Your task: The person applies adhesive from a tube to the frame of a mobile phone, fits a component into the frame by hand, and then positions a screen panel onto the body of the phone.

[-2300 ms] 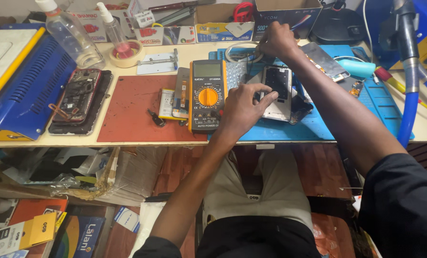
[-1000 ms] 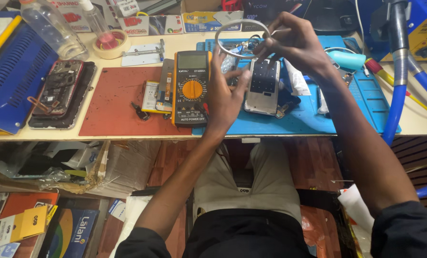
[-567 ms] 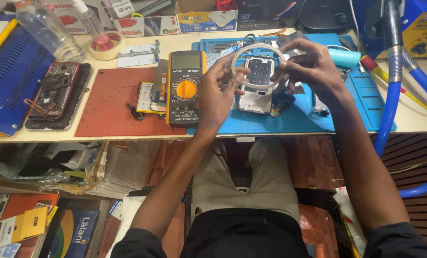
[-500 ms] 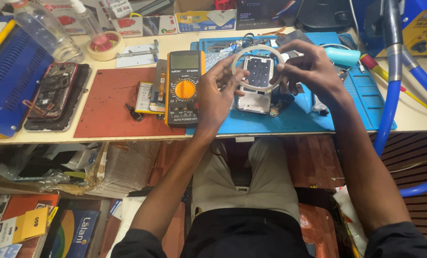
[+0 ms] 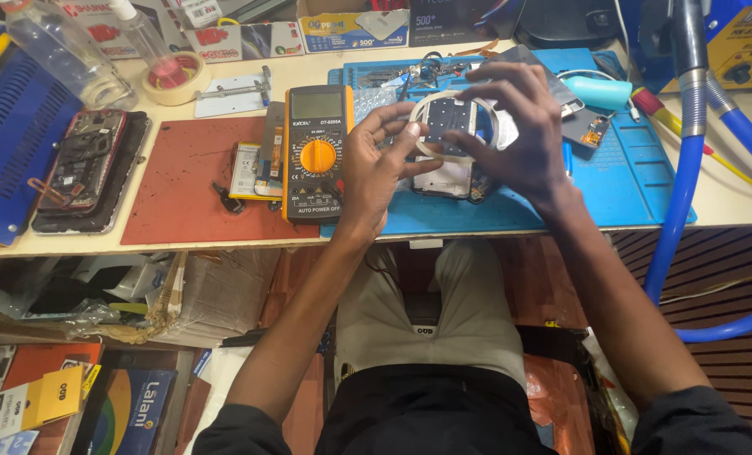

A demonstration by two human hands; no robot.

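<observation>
Both my hands hold a white ring (image 5: 452,94) just above an opened phone (image 5: 443,179) that lies on the blue work mat (image 5: 637,177). My left hand (image 5: 374,168) pinches the ring's left rim with thumb and fingers. On the right rim, the spread fingers of my right hand (image 5: 519,135) curl over from above. Part of the phone shows through the ring's middle; my hands hide the rest of it.
An orange-and-grey multimeter (image 5: 315,152) lies left of my left hand, beside a red mat (image 5: 182,177). A dismantled phone (image 5: 85,164) rests on a dark tray farther left. A blue hose (image 5: 679,194) hangs at the right. Bottles (image 5: 56,50) and a tape roll (image 5: 172,77) stand at the back.
My right hand brought the ring from the back of the bench down over the opened phone. My left hand left the phone and took the ring's left rim.
</observation>
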